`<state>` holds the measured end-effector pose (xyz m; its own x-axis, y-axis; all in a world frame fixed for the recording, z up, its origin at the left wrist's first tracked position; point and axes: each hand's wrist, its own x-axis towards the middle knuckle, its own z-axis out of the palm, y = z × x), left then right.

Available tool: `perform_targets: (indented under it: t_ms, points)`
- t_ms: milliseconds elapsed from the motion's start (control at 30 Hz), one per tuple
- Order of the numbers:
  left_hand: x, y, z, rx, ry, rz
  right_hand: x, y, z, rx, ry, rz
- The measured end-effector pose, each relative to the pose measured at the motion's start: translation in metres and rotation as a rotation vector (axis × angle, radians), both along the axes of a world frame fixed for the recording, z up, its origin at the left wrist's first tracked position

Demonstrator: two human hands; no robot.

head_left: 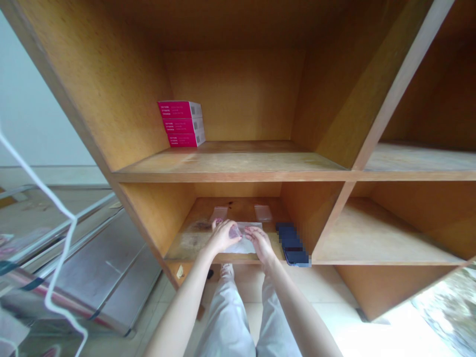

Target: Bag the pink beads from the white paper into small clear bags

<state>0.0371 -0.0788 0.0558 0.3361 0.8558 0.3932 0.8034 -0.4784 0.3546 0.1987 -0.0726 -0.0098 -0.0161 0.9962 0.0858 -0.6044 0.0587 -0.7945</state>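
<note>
Both my hands reach into the lower left compartment of a wooden shelf unit [230, 174]. My left hand [222, 236] is curled, its fingers pinching a small clear plastic bag [235, 231]. My right hand [260, 242] meets it from the right, fingertips closed on the same bag. Under the hands lies a larger clear bag [243, 246] flat on the shelf board. Two more small clear bags [263, 212] rest further back. A dark phone [293, 244], partly blurred, lies at the compartment's right front corner.
Three pink boxes [181, 124] are stacked at the back left of the upper compartment. The compartments to the right hold nothing visible. Grey panels [92, 267] lie on the floor at left, with a white wire [55, 238] in front. My legs show below.
</note>
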Motion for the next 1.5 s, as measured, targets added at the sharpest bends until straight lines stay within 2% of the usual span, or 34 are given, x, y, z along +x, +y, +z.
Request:
perform_targets:
  t_ms: [133,333,433,533,700,867,1000,1133,1200,1333,1400,1500]
  points:
    - [-0.009,-0.001,-0.013,0.057,-0.053,0.096,0.000,0.001,-0.003,-0.001,0.001,-0.015]
    - [-0.013,0.002,-0.043,0.149,-0.150,0.228,0.001,0.003,-0.004,-0.014,0.032,0.013]
    - [-0.013,0.004,-0.059,0.174,-0.221,0.219,0.000,0.002,-0.003,-0.018,0.027,0.015]
    - [-0.013,0.004,-0.071,0.111,-0.290,0.178,0.000,0.000,0.000,-0.028,0.016,0.015]
    - [-0.010,0.000,-0.078,0.015,-0.328,0.136,-0.001,-0.005,0.009,-0.019,-0.044,0.018]
    - [-0.010,0.000,-0.076,0.020,-0.330,0.198,-0.002,-0.006,0.013,-0.013,-0.145,0.016]
    - [-0.010,0.001,-0.077,0.005,-0.332,0.222,-0.007,0.004,0.009,0.033,-0.427,-0.136]
    - [-0.011,0.001,-0.078,0.001,-0.330,0.211,-0.016,0.023,0.009,0.196,-0.814,-0.257]
    - [-0.010,0.000,-0.078,0.002,-0.323,0.209,-0.020,0.032,0.011,0.281,-1.052,-0.255]
    - [-0.010,0.000,-0.077,0.006,-0.312,0.228,-0.026,0.046,0.017,0.394,-1.443,-0.142]
    - [-0.010,0.000,-0.077,0.006,-0.307,0.238,-0.028,0.048,0.019,0.409,-1.559,-0.123]
    - [-0.010,0.000,-0.076,-0.002,-0.297,0.249,-0.030,0.049,0.019,0.404,-1.619,-0.131]
